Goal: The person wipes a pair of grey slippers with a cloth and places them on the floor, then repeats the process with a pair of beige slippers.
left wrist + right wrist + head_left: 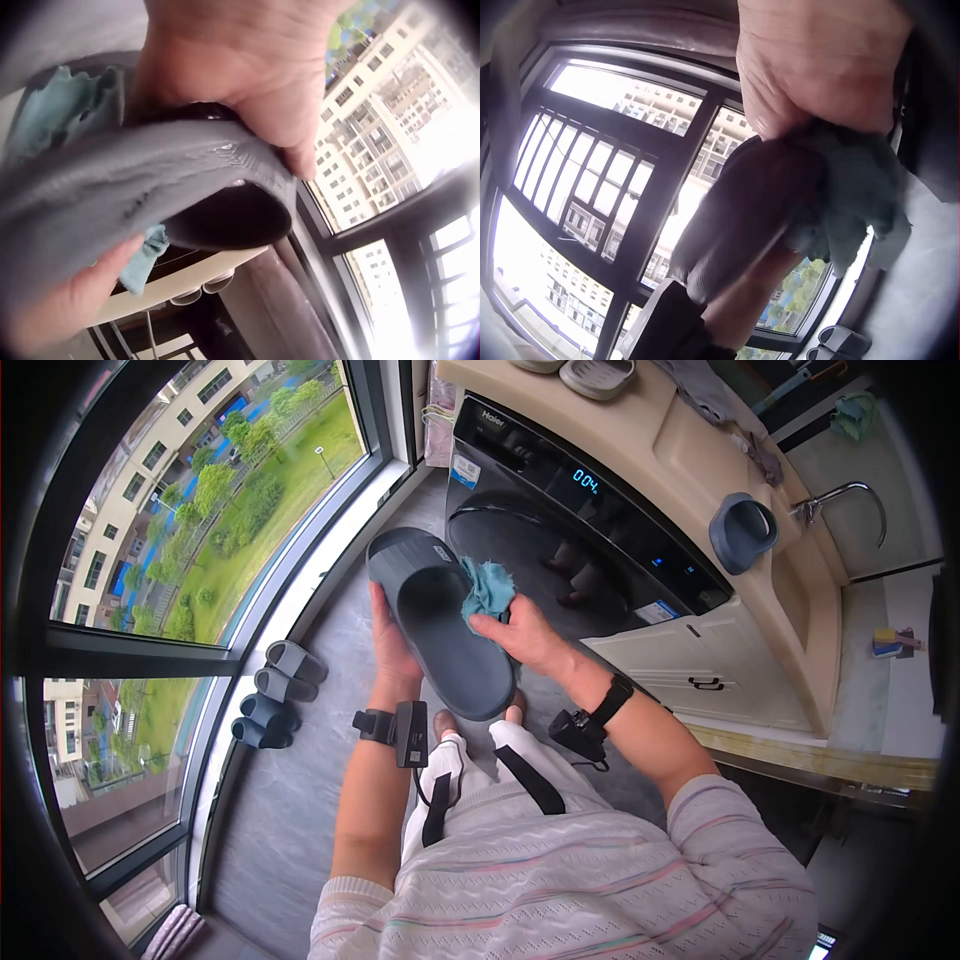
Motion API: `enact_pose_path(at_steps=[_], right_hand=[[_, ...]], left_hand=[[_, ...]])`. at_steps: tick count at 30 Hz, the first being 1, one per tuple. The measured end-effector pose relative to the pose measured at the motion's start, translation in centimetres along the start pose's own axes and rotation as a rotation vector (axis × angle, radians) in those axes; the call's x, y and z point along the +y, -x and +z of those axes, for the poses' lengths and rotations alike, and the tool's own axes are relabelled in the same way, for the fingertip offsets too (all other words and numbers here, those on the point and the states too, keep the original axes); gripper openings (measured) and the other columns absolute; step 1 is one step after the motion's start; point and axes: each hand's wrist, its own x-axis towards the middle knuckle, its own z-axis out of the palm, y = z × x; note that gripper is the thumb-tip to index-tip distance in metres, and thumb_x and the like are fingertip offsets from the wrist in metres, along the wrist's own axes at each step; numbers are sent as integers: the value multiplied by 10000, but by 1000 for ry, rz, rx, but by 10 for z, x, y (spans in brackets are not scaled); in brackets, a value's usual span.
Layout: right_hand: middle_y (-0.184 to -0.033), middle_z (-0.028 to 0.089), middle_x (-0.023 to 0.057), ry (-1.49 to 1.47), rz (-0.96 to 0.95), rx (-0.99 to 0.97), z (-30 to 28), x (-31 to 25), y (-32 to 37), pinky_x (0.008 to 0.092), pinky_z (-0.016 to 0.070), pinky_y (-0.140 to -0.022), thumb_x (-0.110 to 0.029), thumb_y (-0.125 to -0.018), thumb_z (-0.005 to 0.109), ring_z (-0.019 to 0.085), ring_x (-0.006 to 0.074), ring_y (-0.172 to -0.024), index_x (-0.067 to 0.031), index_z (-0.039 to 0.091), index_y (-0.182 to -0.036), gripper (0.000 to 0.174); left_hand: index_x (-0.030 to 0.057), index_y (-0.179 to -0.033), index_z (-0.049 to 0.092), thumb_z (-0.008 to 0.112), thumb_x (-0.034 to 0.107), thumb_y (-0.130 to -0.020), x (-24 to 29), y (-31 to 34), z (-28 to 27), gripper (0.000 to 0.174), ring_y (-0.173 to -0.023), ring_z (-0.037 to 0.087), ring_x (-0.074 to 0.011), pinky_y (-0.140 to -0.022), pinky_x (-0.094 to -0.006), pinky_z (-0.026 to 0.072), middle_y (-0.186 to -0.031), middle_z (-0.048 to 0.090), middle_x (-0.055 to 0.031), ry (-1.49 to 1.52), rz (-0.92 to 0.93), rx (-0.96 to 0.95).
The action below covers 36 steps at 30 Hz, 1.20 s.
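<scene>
A dark grey slide slipper (pixel 468 660) is held up over the floor in the head view, its open footbed facing up. My left hand (pixel 394 645) grips it along the left side, the thumb upright against its edge. In the left wrist view that hand (pixel 240 67) spans the slipper (pixel 127 169) from above. My right hand (pixel 532 637) pinches a teal cloth (pixel 490 592) against the slipper's right side, near the strap. The bunched cloth (pixel 855 195) hangs below the right hand (pixel 825 67) in the right wrist view.
A washing machine (pixel 570 510) with a lit display stands ahead, under a beige sink counter (pixel 680 470). Another blue-grey slipper (pixel 742 532) rests on the counter by the tap (pixel 840 500). Two pairs of slides (pixel 285 675) stand on the floor along the window at the left.
</scene>
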Motion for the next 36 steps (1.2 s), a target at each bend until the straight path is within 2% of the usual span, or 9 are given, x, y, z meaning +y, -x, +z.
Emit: enact_pose_path(at_steps=[9, 14, 19, 23, 27, 30, 32, 33, 36], right_hand=[[-840, 637, 189, 439, -176, 358, 5, 4, -7, 372, 481, -687, -199, -791, 647, 619, 352, -814, -5, 607, -945, 251], [-844, 643, 172, 419, -252, 396, -1, 8, -20, 382, 483, -684, -214, -794, 640, 617, 352, -820, -40, 618, -951, 236], [-827, 653, 174, 362, -125, 485, -66, 35, -56, 356, 485, -669, -223, -798, 631, 641, 319, -802, -5, 630, -921, 250], [-808, 650, 183, 139, -63, 402, -67, -7, -22, 346, 486, -658, -231, -804, 638, 645, 303, -740, 14, 625, -891, 260], [-993, 610, 206, 951, -304, -8, -26, -24, 6, 408, 470, -785, -126, -763, 594, 595, 353, -917, -14, 581, -1023, 283], [-1120, 559, 215, 1175, -355, -108, -7, -7, -16, 419, 441, -858, -121, -743, 594, 544, 353, -1036, -38, 554, -1090, 359], [-1164, 537, 222, 1346, 187, -456, -7, -11, -41, 409, 444, -852, -170, -769, 566, 530, 353, -1051, -12, 516, -1149, 414], [-1164, 537, 222, 1340, 192, -455, -3, -10, -45, 409, 444, -852, -170, -769, 566, 530, 353, -1051, -12, 516, -1149, 414], [-1169, 544, 220, 946, 227, -81, 7, -8, -52, 389, 425, -888, -202, -808, 531, 509, 356, -1090, -23, 501, -1186, 419]], left_hand=[[59, -1130, 549, 602, 316, -869, -23, 12, 0, 370, -850, 613, -171, -735, -317, 508, -983, 621, -65, -637, 69, 301], [41, -1124, 526, 637, 168, -843, -23, 18, 1, 328, -828, 612, -166, -729, -329, 509, -980, 620, -70, -712, -52, 326], [-5, -1217, 420, 590, -2, -824, -24, 18, 6, 428, -857, 603, -188, -709, -326, 501, -1018, 592, -108, -1045, 162, 169], [-14, -1257, 373, 621, 50, -795, -15, 3, 3, 528, -830, 619, -229, -703, -334, 496, -1026, 593, -162, -1014, 232, 302], [9, -1334, 274, 609, 30, -753, -26, -13, -8, 671, -757, 633, -234, -642, -330, 497, -877, 625, -175, -1443, 317, 337], [-79, -1349, 208, 529, 78, -717, -35, 3, 33, 726, -824, 600, -423, -734, -420, 468, -844, 601, -293, -1827, 384, 264], [-73, -1358, 184, 509, 51, -705, -45, 7, 44, 740, -812, 593, -429, -728, -431, 463, -841, 597, -292, -1869, 376, 229], [-66, -1366, 160, 489, 24, -693, -49, 9, 46, 755, -799, 587, -434, -721, -443, 458, -838, 593, -290, -1904, 367, 199], [-56, -1372, 154, 487, 7, -687, -46, 5, 36, 763, -805, 577, -446, -724, -459, 450, -856, 581, -305, -1883, 443, 168]])
